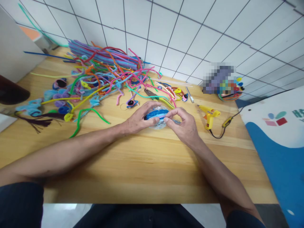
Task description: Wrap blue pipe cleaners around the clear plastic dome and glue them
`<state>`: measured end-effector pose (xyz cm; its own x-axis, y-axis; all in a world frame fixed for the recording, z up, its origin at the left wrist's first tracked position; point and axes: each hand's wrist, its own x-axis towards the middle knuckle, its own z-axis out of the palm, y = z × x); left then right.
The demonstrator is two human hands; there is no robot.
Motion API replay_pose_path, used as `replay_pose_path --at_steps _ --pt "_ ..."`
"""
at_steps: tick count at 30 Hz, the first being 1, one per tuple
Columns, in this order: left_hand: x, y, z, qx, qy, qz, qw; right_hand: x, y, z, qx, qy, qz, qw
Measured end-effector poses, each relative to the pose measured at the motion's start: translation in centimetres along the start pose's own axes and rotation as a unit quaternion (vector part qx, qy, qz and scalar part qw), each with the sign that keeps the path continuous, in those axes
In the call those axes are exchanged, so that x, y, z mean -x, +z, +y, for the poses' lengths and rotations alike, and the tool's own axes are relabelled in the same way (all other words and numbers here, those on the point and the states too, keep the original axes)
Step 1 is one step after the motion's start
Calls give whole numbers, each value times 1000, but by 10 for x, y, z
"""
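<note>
On the table (pixel 142 164) the left hand (pixel 137 121) clasps a clear round piece (pixel 158 125); the right hand (pixel 184 126) pinches the blue pipe cleaner (pixel 152 115) wound on it (a winding step, I judge), which needs steady tension.

Pale wooden table (pixel 142 177) against white tiles (pixel 213 25) with dark grout lines

A: Left hand (pixel 139 120) and right hand (pixel 184 123) both pinch the blue fuzzy-wrapped clear glittery piece (pixel 155 114). Fingers cover both its ends, so its shape can't be told.
B: Top right, a pixelated grey patch (pixel 218 79) blurs most of the round multicoloured craft piece (pixel 231 92).
A: The left edge cuts off a dark brown rounded object (pixel 11 93), and the right edge clips the blue-and-white painted board (pixel 280 142).
B: The small colourful bits (pixel 177 91) behind the hands are too tiny to tell.
</note>
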<state>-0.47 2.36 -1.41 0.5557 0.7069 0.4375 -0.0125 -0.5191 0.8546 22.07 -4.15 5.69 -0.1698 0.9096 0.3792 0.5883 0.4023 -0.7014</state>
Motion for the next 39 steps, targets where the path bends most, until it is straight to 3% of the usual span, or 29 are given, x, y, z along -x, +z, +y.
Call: replay_pose_path --at_steps 12,28,34,36,37,39 --pt "2 2 -8 23 -1 22 1000 -1 -2 -1 -3 9 -4 1000" --pt "0 2 1 36 -35 -3 999 6 -2 -3 11 -14 -6 1000" --pt "1 4 5 58 -49 8 997 -23 1 1 33 -16 11 999" --pt "0 4 4 62 -51 10 997 -3 -6 8 67 -35 45 996" --pt "0 4 4 63 -52 10 997 27 -14 11 87 -42 66 993" --pt "-1 4 3 58 -53 14 997 132 -41 15 85 -53 53 993"
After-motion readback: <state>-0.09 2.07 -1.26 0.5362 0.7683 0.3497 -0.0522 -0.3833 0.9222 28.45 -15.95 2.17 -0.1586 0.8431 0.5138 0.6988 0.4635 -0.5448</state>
